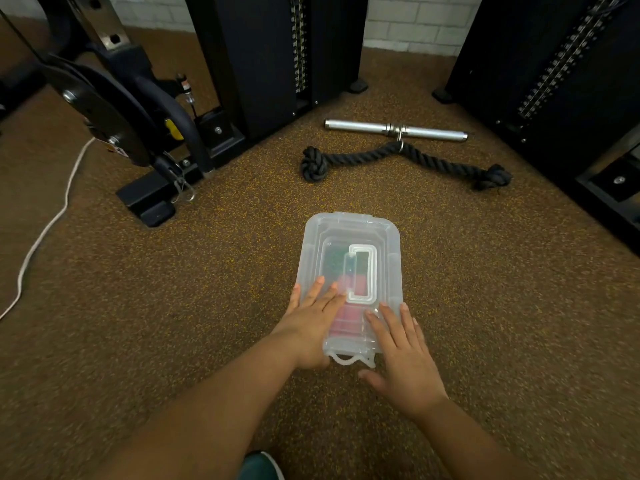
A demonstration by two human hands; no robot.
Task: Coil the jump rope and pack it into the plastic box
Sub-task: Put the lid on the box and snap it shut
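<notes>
Both hands, left (313,320) and right (403,348), lie flat and open, gripping nothing, on the box (349,237) lid, likely pressing it shut; latching seems next.

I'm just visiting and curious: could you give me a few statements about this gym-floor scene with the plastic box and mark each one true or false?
1. Both hands lie flat on the lid. True: the left hand and right hand press its near end.
2. The box stands open. False: its lid is on.
3. Something red and green shows through the lid. True, though it is too blurred to name.
4. The black rope is inside the box. False: it lies on the floor beyond it, by the metal bar.
5. A white cord trails across the floor at left. True.
</notes>
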